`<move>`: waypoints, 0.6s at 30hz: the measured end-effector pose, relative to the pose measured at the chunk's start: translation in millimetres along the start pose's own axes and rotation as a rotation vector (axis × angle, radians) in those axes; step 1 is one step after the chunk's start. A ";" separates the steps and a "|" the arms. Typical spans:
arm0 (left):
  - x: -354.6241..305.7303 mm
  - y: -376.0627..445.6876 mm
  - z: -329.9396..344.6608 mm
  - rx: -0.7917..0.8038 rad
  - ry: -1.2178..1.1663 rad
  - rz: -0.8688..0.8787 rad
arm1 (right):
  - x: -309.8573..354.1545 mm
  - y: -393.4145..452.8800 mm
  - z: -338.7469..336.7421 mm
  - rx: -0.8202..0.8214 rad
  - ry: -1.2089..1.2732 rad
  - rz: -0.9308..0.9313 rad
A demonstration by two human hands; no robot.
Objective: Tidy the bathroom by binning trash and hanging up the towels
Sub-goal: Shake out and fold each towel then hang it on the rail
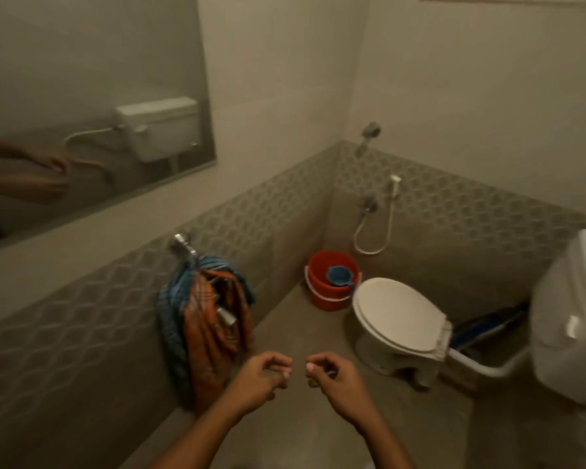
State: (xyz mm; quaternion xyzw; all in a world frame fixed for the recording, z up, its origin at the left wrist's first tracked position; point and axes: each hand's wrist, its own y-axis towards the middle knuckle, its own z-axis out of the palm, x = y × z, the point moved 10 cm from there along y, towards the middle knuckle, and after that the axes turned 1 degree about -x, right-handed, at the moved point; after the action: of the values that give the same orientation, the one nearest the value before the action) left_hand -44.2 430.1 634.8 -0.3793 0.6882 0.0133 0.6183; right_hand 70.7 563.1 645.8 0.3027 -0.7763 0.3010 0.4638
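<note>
Two towels hang together from a chrome wall tap [182, 243] on the left wall: a blue striped towel [170, 319] behind and an orange checked towel [214, 336] in front. My left hand [259, 380] is just right of the towels, fingers loosely curled, holding nothing. My right hand [332, 374] is beside it in the same loose curl, also holding nothing. The two hands nearly meet at the fingertips above the floor. No trash or bin is in view.
A red bucket [329, 292] with a blue mug [339, 275] in it stands in the far corner. A white toilet [396, 319] with its lid down sits to the right, its cistern [569, 319] at the right edge. A hand spray [393, 184] hangs on the wall, a mirror [92, 106] upper left.
</note>
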 end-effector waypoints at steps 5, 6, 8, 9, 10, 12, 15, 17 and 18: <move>70.7 -22.7 -58.6 -0.157 -0.077 -0.133 | 3.6 13.0 84.0 0.214 -0.020 0.043; 80.5 -25.0 -68.0 -0.174 -0.077 -0.153 | 4.3 14.6 98.0 0.251 -0.030 0.052; 94.7 -25.4 -80.5 -0.193 -0.082 -0.187 | 0.3 17.1 119.6 0.320 -0.064 0.074; 99.9 -23.5 -89.2 -0.209 -0.091 -0.199 | -1.8 20.0 131.1 0.356 -0.082 0.089; 103.9 -21.6 -96.0 -0.219 -0.094 -0.214 | -4.3 22.2 138.9 0.382 -0.098 0.108; 111.1 -13.8 -109.2 -0.227 -0.108 -0.229 | -5.0 31.0 149.8 0.405 -0.126 0.134; 115.8 0.2 -128.9 -0.239 -0.130 -0.230 | 2.1 50.3 155.5 0.393 -0.159 0.139; 114.0 12.0 -142.9 -0.249 -0.152 -0.216 | 10.0 67.0 155.5 0.373 -0.186 0.137; 112.0 17.0 -148.6 -0.253 -0.160 -0.211 | 13.8 74.1 154.0 0.359 -0.198 0.135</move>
State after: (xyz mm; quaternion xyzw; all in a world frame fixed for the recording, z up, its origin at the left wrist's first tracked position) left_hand -172.4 313.1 565.6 -0.5220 0.5861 0.0648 0.6162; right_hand -73.0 492.4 584.6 0.3559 -0.7705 0.4337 0.3026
